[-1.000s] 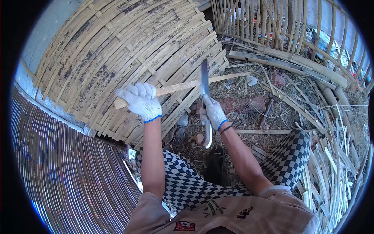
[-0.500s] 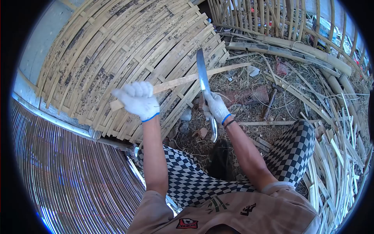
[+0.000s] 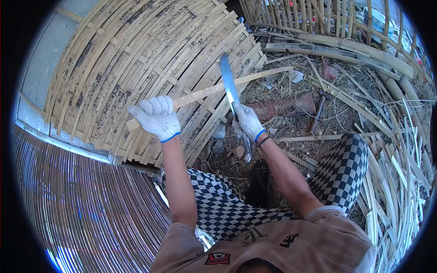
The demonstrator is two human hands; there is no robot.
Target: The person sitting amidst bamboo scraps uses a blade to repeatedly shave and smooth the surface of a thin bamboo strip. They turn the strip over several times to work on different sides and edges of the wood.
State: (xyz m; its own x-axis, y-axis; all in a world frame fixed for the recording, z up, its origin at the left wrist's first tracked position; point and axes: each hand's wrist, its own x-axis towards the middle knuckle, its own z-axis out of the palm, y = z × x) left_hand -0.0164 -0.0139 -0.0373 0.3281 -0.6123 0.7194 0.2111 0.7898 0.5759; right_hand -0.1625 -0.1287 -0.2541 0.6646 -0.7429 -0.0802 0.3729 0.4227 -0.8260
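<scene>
My left hand [image 3: 158, 119], in a white knit glove with a blue cuff, is closed round one end of a flat bamboo strip [image 3: 207, 92]. The strip slants up to the right, its far end over the littered ground. My right hand [image 3: 248, 122], gloved the same way, grips the handle of a large knife [image 3: 228, 79]. Its long blade points up and away from me and crosses the strip near the middle in this view. The curved butt of the handle sticks out below my right hand.
A woven bamboo panel [image 3: 136, 68] leans at the upper left, above ribbed sheeting [image 3: 95, 195]. On the straw-covered ground lie a reddish log [image 3: 284, 107] and a hammer-like tool [image 3: 318, 111]. Split bamboo strips [image 3: 396, 195] are heaped at right, near a slatted fence [image 3: 314, 18].
The knife and my right hand have shifted slightly left, with the blade tipped a little further left. My left hand and the strip have moved slightly left too.
</scene>
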